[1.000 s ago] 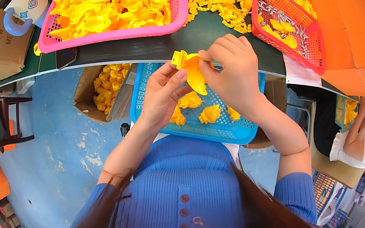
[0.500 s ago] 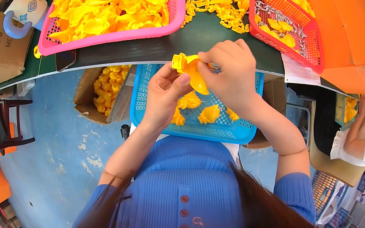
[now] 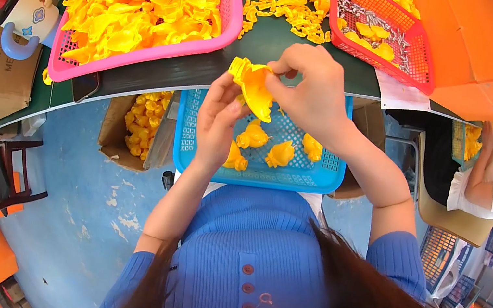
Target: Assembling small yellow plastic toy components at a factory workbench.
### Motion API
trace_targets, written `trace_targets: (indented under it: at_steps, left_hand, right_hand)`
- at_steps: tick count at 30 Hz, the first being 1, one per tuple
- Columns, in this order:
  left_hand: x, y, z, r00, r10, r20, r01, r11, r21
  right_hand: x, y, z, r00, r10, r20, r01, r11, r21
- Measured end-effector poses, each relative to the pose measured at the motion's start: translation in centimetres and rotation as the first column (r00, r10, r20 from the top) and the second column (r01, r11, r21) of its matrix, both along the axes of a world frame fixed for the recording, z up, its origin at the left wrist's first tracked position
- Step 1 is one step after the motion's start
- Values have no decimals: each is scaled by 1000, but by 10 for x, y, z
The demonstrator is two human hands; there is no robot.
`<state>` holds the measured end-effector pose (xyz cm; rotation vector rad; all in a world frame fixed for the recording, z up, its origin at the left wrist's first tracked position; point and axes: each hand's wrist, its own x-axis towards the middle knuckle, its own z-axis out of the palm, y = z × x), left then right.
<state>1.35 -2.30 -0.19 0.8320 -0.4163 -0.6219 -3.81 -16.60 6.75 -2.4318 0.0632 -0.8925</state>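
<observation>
Between my hands is a hollow, curved yellow plastic part (image 3: 255, 91) with a squared, ridged end at its upper left. My left hand (image 3: 217, 124) grips it from the left and below, its fingers behind the part. The fingers of my right hand (image 3: 312, 88) are pinched at its upper right edge; whether something small sits between them is hidden. Just beneath, a blue plastic basket (image 3: 301, 182) rests at my lap, with several bulb-shaped yellow pieces (image 3: 280, 154) lying in it.
On the dark green table stand a pink basket (image 3: 237, 14) heaped with yellow parts and a red basket (image 3: 428, 77) of small metal pieces. Loose yellow parts (image 3: 297, 14) lie between them. A mug (image 3: 30, 17) is far left, an orange box (image 3: 475, 56) right. Another person (image 3: 491, 187) sits at right.
The yellow part has turned in my hands, showing more of its hollow side. My left fingers have shifted along its left side; my right hand has moved slightly up.
</observation>
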Motion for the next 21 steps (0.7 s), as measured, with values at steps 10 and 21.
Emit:
trace_targets:
  at_steps: [10,21]
  left_hand:
    - [-6,-18,-17,811,325,486,-337,939,-66]
    - [12,18,-1,931,164,327,-201,976,83]
  right_hand:
    - [-5,9,-1,993,-82,-87,80,997,-24]
    - [74,-18,27,921,199,-334,-174,979,103]
